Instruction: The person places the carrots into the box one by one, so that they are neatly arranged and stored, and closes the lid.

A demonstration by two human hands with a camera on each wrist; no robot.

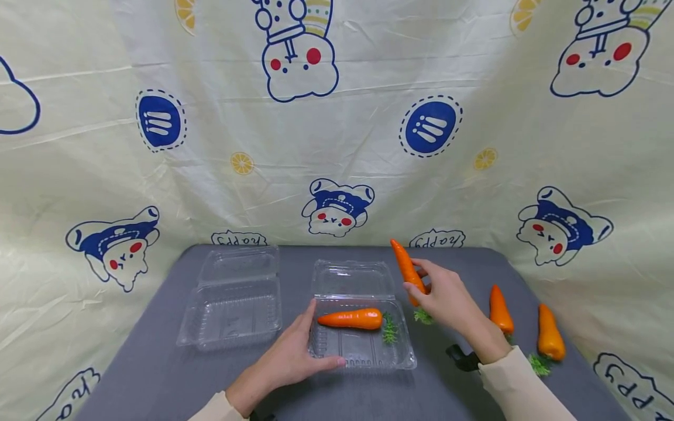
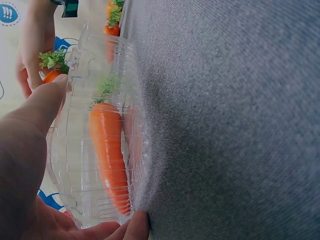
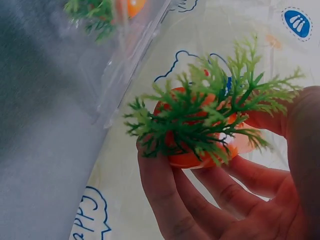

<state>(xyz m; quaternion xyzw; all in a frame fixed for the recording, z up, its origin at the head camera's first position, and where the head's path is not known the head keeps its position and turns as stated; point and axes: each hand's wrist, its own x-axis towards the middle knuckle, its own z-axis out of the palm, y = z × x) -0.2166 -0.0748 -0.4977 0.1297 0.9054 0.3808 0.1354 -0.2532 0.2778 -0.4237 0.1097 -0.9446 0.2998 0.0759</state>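
My right hand (image 1: 442,292) holds a carrot (image 1: 405,266) with green leaves, raised above the table to the right of a clear plastic box (image 1: 405,356). In the right wrist view the leafy top (image 3: 195,120) faces the camera, and thumb and fingers curl round the orange body. My left hand (image 1: 289,351) grips the box's front left corner, thumb on the front rim and fingers along the left side. Inside the box lies another carrot (image 1: 350,318), its tip to the left and its leaves to the right. The box's hinged lid (image 1: 353,279) stands open at the back.
A second clear plastic box (image 1: 237,313) with its lid open sits on the grey table (image 1: 158,374) to the left. Two more carrots lie at the right: one carrot (image 1: 500,310) near my right wrist, another carrot (image 1: 550,333) by the right edge. A printed curtain (image 1: 368,128) hangs behind.
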